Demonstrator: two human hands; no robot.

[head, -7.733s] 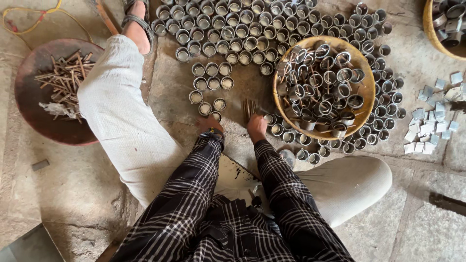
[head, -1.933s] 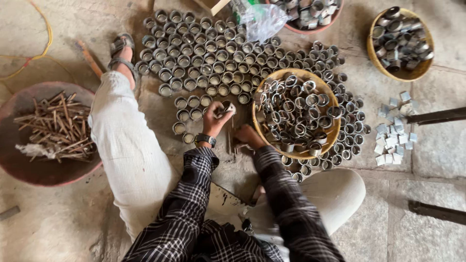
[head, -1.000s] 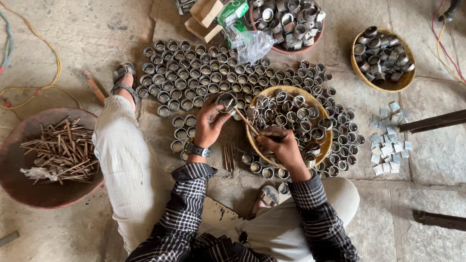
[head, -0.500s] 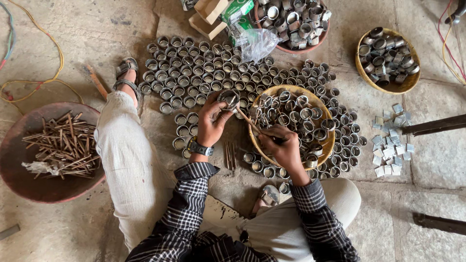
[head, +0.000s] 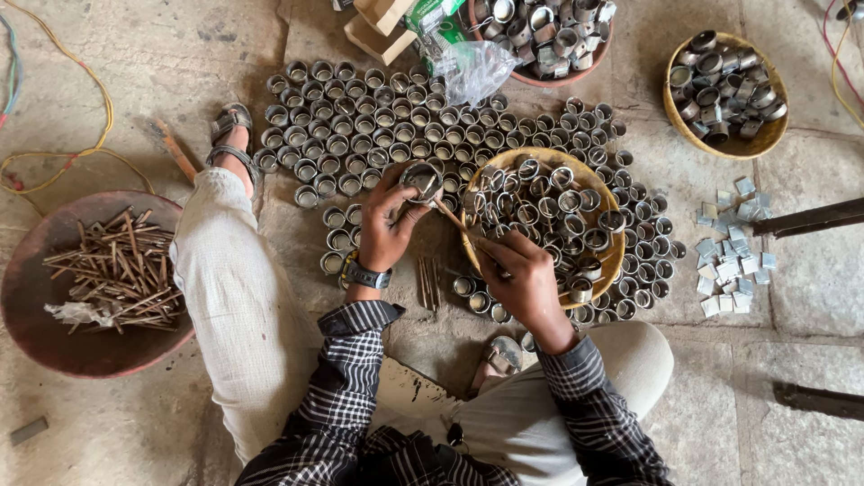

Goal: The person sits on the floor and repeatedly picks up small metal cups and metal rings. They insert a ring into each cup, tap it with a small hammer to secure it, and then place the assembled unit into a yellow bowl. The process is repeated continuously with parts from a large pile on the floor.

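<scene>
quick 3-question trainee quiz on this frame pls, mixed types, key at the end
1. True or false: the left hand holds a small metal ring above the floor.
2. What does the right hand hold? A) a thin stick B) a hammer C) a cloth
3. Fill in: the dark round tray beside the left leg holds a pile of ____.

Key: 1 true; 2 A, its tip pointing toward the ring; 3 sticks.
</scene>
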